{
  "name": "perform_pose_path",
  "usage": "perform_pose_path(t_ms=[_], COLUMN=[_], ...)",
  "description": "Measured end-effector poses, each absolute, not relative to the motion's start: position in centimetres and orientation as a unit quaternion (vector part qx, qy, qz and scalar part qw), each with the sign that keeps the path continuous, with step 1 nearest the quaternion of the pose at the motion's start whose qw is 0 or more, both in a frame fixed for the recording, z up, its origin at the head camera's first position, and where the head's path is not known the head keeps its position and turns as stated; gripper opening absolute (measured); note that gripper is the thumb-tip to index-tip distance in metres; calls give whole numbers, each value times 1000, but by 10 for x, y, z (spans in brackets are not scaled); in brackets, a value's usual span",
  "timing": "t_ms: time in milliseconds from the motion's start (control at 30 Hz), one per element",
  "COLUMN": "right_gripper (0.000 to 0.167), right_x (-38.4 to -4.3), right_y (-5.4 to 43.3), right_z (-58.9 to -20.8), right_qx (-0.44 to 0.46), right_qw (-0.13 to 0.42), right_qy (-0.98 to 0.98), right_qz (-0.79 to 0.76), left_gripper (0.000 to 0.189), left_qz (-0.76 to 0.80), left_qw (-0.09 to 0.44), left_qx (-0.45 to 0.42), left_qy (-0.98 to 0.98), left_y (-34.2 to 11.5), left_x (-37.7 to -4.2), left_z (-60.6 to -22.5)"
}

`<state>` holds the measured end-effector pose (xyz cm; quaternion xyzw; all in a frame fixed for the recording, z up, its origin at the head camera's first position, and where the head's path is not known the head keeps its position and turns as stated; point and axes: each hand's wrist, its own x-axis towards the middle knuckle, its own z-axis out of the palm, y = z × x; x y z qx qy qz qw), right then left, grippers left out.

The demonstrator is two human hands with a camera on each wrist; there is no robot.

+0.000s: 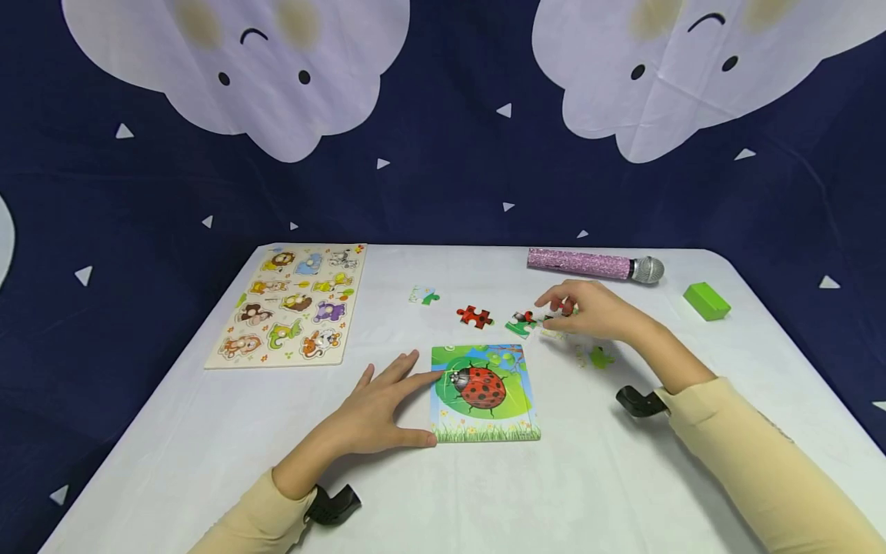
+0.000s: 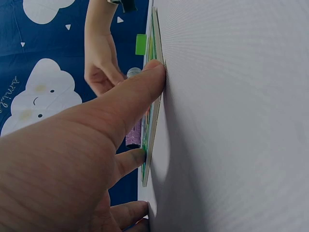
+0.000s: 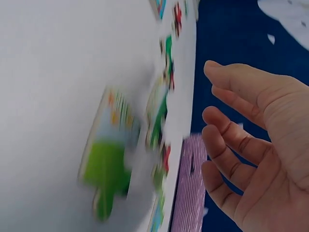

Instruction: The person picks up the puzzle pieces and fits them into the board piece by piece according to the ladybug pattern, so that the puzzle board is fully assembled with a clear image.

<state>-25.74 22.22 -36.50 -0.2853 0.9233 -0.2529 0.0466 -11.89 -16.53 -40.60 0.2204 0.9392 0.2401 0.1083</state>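
Left fingers [image 1: 415, 383] spread, right fingers [image 3: 219, 150] loosely curled

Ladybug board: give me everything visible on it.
The ladybug board is a thin, squarish panel, pale-edged, perhaps wood. Its print shows a red, black-spotted ladybug on green, grass and flowers along the near edge. It appears flat on the white table, picture up; thumb and index finger of the left grip touch its left side.

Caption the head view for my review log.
Left hand touches a ladybug picture board while right hand hovers near loose puzzle pieces, pink microphone behind.

"smile" [image 2: 10, 92] on the blue backdrop [image 2: 63, 43]
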Motion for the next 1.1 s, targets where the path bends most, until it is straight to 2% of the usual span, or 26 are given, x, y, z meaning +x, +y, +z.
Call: perform_pose_path(t_ms=[200, 600, 1100], right_gripper=[38, 58, 55], right_x=[-261, -269, -277], right_y=[258, 307, 313], right_z=[-368, -383, -383], right_qx=[-233, -159, -155], right_qw=[35, 50, 55], right_qy=[945, 966, 966], right_qz=[-229, -198, -200], left_gripper=[92, 92, 92], left_qz=[238, 237, 238], left_qw=[106, 107, 108], left_qx=[223, 222, 227], left_qy=[939, 940, 938], left_y=[-166, -170, -167], left_x=[-120, -120, -120], left_z=[-406, -409, -408])
